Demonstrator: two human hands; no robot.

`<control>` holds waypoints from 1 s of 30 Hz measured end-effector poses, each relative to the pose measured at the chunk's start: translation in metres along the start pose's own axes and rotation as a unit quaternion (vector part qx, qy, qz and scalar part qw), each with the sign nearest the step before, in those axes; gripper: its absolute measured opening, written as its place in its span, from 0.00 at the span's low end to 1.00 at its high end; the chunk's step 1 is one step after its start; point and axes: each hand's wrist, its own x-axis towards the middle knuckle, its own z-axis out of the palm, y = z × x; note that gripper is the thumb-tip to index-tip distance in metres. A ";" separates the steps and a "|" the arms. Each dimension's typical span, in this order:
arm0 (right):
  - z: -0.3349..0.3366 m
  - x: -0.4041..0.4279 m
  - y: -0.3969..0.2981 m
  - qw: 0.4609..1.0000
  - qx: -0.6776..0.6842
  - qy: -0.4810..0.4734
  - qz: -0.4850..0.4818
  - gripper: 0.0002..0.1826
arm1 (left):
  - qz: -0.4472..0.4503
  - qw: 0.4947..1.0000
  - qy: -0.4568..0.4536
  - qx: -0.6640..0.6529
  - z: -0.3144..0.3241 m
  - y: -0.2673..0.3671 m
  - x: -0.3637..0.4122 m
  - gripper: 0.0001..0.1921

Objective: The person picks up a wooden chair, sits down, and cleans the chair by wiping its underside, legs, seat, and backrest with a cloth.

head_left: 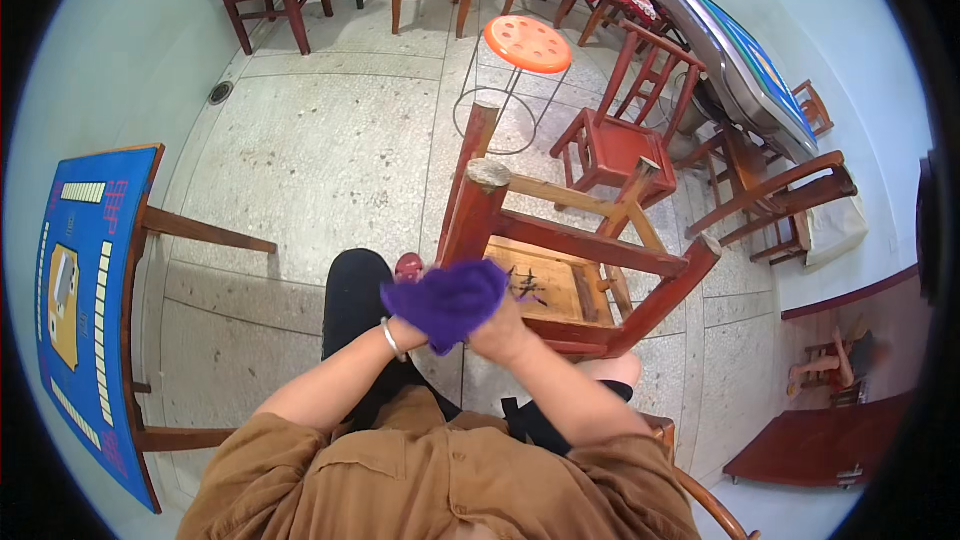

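A purple cloth is bunched up before me, between my two hands. My left hand, with a silver bangle at the wrist, grips it from the left; the cloth hides most of those fingers. On the other side my right hand has hold of the cloth's right edge. Close beyond stands a red wooden stool or chair frame, upturned with its legs pointing up and its worn leg ends bare. Its unpainted wooden underside bears dark handwriting. The cloth overlaps the nearest left leg; whether they touch I cannot tell.
An orange round stool stands beyond the frame, beside a red wooden chair. A blue-topped game table is at left. Further chairs and a tilted table line the right wall. Through a doorway, a person sits.
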 end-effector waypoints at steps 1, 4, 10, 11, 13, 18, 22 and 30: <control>0.013 -0.036 0.002 0.999 0.021 0.014 0.036 0.14 | -0.076 0.992 0.004 -0.097 -0.001 0.024 0.000 0.31; 0.014 -0.054 -0.025 0.988 0.072 0.082 0.109 0.11 | -0.066 0.995 -0.013 -0.078 -0.005 -0.005 -0.008 0.30; -0.001 -0.041 -0.042 0.639 0.642 0.326 0.271 0.20 | -0.014 0.999 0.029 0.032 0.007 0.009 -0.050 0.38; -0.001 -0.028 -0.048 0.638 0.641 0.330 0.270 0.20 | -0.015 0.999 0.025 0.034 0.014 0.007 -0.056 0.38; 0.009 -0.009 -0.055 0.529 0.653 0.422 0.342 0.21 | 0.010 0.992 0.059 0.110 0.024 0.003 -0.071 0.38; -0.006 -0.019 -0.056 0.626 0.554 0.419 0.355 0.21 | -0.029 0.965 -0.056 0.255 0.031 0.030 -0.088 0.34; -0.062 -0.042 -0.006 0.510 0.600 0.414 0.457 0.20 | 0.091 0.938 -0.091 0.321 0.029 0.054 -0.065 0.34; -0.147 -0.068 0.017 0.633 0.485 0.292 0.527 0.19 | 0.054 0.982 0.117 0.135 -0.018 0.070 -0.024 0.56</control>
